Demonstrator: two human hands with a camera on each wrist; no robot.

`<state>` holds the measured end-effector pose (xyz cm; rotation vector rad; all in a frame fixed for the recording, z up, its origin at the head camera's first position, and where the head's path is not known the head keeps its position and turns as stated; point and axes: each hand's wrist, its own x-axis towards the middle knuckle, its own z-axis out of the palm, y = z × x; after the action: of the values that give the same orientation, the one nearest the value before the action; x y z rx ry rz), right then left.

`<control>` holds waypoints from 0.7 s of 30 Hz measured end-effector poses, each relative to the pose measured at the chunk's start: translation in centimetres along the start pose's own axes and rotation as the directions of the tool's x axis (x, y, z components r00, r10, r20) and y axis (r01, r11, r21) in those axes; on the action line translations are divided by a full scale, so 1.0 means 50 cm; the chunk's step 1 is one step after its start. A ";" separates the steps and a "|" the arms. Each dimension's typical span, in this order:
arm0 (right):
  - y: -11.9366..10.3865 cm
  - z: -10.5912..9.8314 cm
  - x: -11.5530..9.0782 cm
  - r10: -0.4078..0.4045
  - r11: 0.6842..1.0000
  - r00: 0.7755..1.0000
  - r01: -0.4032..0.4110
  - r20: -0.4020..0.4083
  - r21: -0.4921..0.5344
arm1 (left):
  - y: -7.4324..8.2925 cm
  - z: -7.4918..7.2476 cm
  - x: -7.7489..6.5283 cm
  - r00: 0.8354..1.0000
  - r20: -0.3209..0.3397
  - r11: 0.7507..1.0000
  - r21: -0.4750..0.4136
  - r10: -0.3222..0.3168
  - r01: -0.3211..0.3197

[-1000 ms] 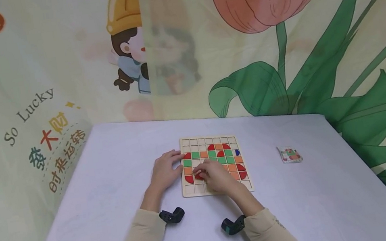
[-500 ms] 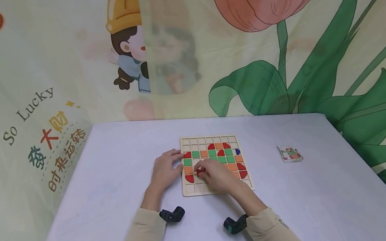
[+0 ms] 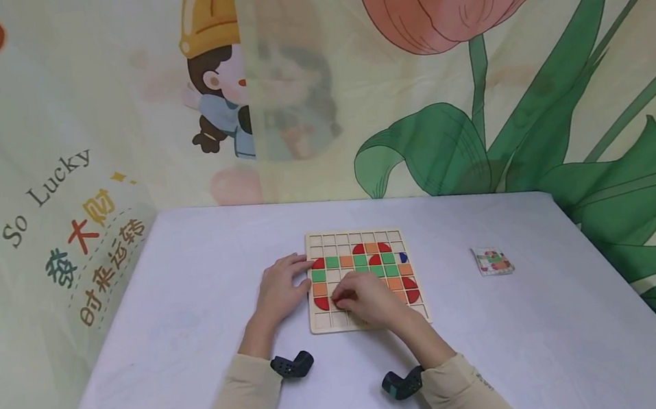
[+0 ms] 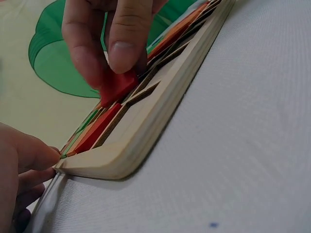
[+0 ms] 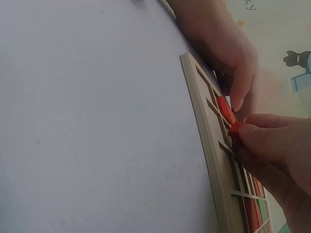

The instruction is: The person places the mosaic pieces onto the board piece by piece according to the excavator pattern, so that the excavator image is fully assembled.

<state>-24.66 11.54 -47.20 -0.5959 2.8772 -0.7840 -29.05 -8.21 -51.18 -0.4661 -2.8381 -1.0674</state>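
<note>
A wooden grid board [image 3: 323, 322] lies on the table, holding green and orange squares, red curved-edge pieces and a blue piece. My right hand [image 3: 371, 297] is over its lower left part, pinching a small red piece [image 4: 116, 88] between thumb and fingers. In the right wrist view this red piece [image 5: 235, 129] is tilted at the grid, close to a seated red piece. My left hand [image 3: 280, 289] rests against the board's left edge, its fingertips touching the rim. Squares under my right hand are hidden in the head view.
A small packet or card [image 3: 493, 261] with a coloured pattern lies to the right on the white tablecloth [image 3: 568, 325]. Black devices [image 3: 293, 366] sit at both wrists. A printed curtain [image 3: 301, 97] stands behind the table.
My right hand has shifted slightly while holding the red piece; the piece was lifted and more visible half a second ago, and is now lower. My left hand and the board have stayed put.
</note>
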 end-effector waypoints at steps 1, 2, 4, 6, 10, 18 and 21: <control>0.001 0.001 0.000 -0.001 1.000 1.000 0.001 -0.003 -0.002 | 0.000 0.000 0.000 1.000 -0.001 1.000 -0.001 -0.001 0.001; 0.001 0.002 0.000 -0.004 1.000 1.000 0.004 -0.006 -0.004 | 0.000 0.000 0.000 1.000 -0.002 1.000 -0.001 0.000 0.000; 0.003 0.004 0.000 -0.003 1.000 1.000 0.003 -0.006 -0.004 | 0.000 0.001 0.000 1.000 -0.001 1.000 -0.003 -0.002 0.002; 0.005 0.003 0.000 0.000 1.000 1.000 0.000 0.005 0.016 | 0.000 0.001 0.000 1.000 0.001 1.000 -0.002 -0.003 0.003; 0.012 -0.005 0.006 0.021 0.998 0.999 -0.024 0.045 0.065 | -0.002 0.003 0.001 1.000 -0.001 1.000 0.002 0.001 -0.001; 0.017 -0.020 0.025 -0.043 0.998 0.994 0.037 0.102 0.055 | -0.005 0.007 0.002 1.000 -0.005 1.000 -0.001 -0.014 0.014; 0.016 -0.020 0.026 -0.058 0.998 0.993 0.056 0.106 0.026 | -0.003 0.005 0.002 1.000 -0.008 1.000 0.001 -0.014 0.014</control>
<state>-26.33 12.13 -46.74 -0.6980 2.7616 -0.7674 -29.17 -8.14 -51.46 -0.4414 -2.8388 -1.0672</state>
